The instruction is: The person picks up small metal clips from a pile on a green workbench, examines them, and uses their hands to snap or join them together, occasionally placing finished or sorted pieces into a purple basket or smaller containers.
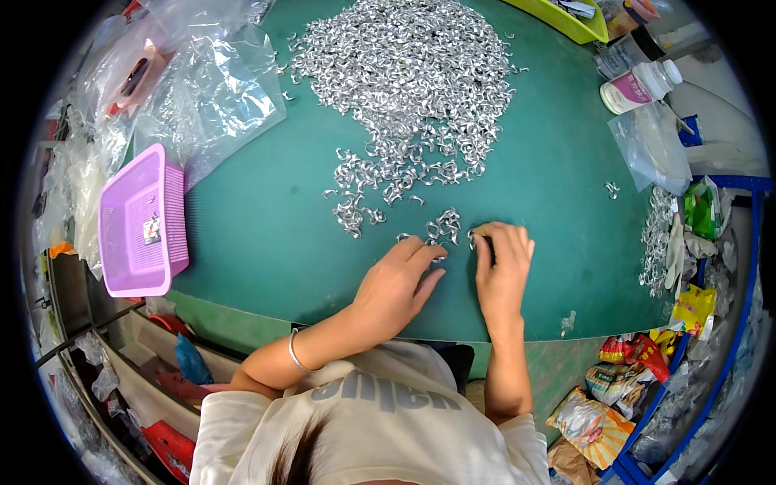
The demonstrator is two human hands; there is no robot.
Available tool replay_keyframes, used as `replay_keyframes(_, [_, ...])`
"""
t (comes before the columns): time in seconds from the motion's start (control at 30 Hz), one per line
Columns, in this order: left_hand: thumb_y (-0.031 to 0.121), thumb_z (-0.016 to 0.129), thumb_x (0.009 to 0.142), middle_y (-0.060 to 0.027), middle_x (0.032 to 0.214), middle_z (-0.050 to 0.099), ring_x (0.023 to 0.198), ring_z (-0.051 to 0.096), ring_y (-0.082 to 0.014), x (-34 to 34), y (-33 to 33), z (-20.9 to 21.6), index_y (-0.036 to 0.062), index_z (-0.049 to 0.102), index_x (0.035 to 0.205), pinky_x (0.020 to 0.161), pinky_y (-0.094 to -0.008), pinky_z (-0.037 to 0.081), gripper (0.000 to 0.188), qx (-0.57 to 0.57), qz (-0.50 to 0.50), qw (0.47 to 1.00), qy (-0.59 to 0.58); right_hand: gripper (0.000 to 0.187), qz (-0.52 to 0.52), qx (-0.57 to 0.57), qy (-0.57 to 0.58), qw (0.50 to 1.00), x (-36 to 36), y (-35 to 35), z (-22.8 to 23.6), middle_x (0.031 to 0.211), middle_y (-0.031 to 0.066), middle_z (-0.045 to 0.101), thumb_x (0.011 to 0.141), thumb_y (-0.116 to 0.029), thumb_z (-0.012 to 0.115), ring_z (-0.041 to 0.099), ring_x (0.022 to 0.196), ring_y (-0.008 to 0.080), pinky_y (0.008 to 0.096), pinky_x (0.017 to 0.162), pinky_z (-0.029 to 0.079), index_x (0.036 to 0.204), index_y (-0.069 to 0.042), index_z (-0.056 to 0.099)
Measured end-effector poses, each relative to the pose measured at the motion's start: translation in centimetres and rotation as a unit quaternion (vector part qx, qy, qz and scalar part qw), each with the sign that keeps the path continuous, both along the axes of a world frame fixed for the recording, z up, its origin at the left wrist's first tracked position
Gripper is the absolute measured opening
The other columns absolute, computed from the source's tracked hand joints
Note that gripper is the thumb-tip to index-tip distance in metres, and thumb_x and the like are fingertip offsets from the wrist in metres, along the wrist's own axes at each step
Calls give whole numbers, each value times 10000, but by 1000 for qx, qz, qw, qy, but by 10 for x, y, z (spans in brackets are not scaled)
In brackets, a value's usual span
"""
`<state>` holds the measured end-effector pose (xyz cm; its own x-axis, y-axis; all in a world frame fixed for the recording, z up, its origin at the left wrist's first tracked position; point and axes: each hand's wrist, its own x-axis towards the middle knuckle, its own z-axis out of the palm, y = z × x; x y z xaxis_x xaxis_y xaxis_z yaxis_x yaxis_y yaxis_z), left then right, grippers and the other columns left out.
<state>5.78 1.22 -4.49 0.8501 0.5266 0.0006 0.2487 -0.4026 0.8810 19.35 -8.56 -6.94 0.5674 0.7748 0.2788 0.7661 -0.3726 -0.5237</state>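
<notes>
A large heap of small silver curved metal pieces (404, 61) covers the far middle of the green tabletop (267, 234), thinning out toward me. Nearest me lies a small loose cluster of the same pieces (444, 226). My left hand (396, 284) rests beside this cluster, its fingertips touching pieces and its thumb held apart from the fingers. To the right of the cluster, my right hand (503, 263) has thumb and fingertips closed on one curved metal piece (472, 239). Its other fingers are curled, partly hiding what they cover.
A purple plastic basket (175, 218) stands at the left edge, beside clear plastic bags (218, 101). At right are a white bottle (638, 87), a strip of silver pieces (656, 242) and a blue frame (687, 364). A yellow-green tray (578, 28) sits far right.
</notes>
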Motion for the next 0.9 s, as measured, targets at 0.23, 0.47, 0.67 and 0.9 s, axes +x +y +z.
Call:
replay_keyframes(0.23, [-8, 616, 726, -97, 740, 475, 619, 500, -221, -1, 2, -6, 15, 560, 957, 567, -304, 430, 239, 68, 15, 998, -6, 129, -148, 91, 132, 976, -7, -20, 7, 740, 82, 566, 708, 66, 595, 513, 635, 181, 274, 619, 402, 813, -8, 588])
replay_keyframes(0.47, [-5, 586, 792, -41, 868, 561, 779, 543, -91, 6, -9, 5, -30, 562, 944, 654, -238, 457, 157, -331, -13, 943, -25, 208, -73, 258, 530, 804, -38, -25, 23, 833, 56, 580, 768, 87, 574, 528, 753, 78, 203, 656, 433, 966, 48, 520])
replay_keyframes(0.67, [-1, 583, 803, -44, 862, 600, 761, 542, -49, -1, -9, 13, -45, 578, 935, 633, -171, 438, 139, -519, 32, 850, -91, 309, -24, 319, 511, 798, -47, -27, 38, 878, 128, 594, 720, 137, 596, 566, 786, 155, 255, 699, 462, 1002, 69, 492])
replay_keyframes(0.9, [-35, 573, 794, -86, 890, 616, 804, 573, -88, -9, -12, 26, -45, 581, 939, 699, -202, 465, 146, -533, 28, 842, -77, 349, -18, 328, 450, 831, -55, -29, 49, 885, 158, 589, 680, 173, 610, 566, 806, 179, 276, 698, 470, 987, 72, 478])
